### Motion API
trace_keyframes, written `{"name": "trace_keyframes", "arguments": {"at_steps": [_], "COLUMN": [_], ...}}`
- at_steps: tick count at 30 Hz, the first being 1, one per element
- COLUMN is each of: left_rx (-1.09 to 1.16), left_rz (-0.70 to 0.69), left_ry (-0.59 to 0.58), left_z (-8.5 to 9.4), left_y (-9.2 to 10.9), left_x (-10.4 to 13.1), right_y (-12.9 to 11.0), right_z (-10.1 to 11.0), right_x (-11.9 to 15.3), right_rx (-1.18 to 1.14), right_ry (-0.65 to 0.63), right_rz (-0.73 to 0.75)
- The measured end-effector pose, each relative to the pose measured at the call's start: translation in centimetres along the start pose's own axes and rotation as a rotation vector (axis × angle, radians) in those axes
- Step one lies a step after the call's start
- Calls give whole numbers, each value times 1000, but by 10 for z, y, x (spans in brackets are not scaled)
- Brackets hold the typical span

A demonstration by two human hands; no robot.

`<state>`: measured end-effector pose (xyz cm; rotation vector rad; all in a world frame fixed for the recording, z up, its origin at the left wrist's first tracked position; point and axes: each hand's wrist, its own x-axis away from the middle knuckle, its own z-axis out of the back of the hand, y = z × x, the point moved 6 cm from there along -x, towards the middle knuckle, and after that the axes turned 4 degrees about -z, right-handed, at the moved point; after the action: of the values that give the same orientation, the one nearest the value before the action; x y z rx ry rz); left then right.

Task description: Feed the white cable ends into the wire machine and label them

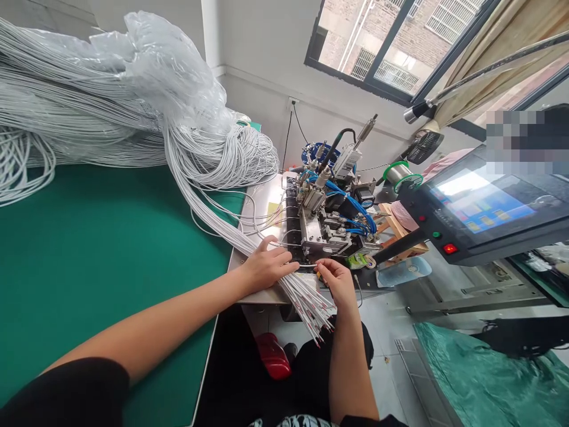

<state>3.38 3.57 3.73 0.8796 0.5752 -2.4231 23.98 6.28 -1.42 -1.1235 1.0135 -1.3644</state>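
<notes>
A thick bundle of thin white cables (220, 224) runs down from the large heap and fans out over the table's front edge, its loose ends (313, 311) marked with red. Across this bundle lies my left hand (269, 265), fingers bent, their tips at one white cable. Between my two hands a short stretch of that single white cable (307, 265) shows, lying level beside the machine (324, 213). My right hand (336, 280) pinches it with thumb and forefinger near its end. The exact tip is hidden by the fingers.
Several cables lead into the machine's black feed strip (292, 207). A control screen (493, 201) juts out at right, near a wire spool (401, 177). Plastic-wrapped cables (111, 112) cover the back of the green table (111, 249). Another person sits behind the screen.
</notes>
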Motion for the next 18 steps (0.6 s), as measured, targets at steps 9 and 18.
{"name": "trace_keyframes", "arguments": {"at_steps": [9, 18], "left_rx": [-23, 4], "left_rz": [96, 62], "left_ry": [-60, -103], "left_z": [-6, -11], "left_y": [-4, -4], "left_x": [3, 1], "right_y": [-14, -3], "right_z": [-6, -17], "right_x": [-5, -15], "right_rx": [297, 111], "right_ry": [30, -57], "right_rz": [182, 96]}}
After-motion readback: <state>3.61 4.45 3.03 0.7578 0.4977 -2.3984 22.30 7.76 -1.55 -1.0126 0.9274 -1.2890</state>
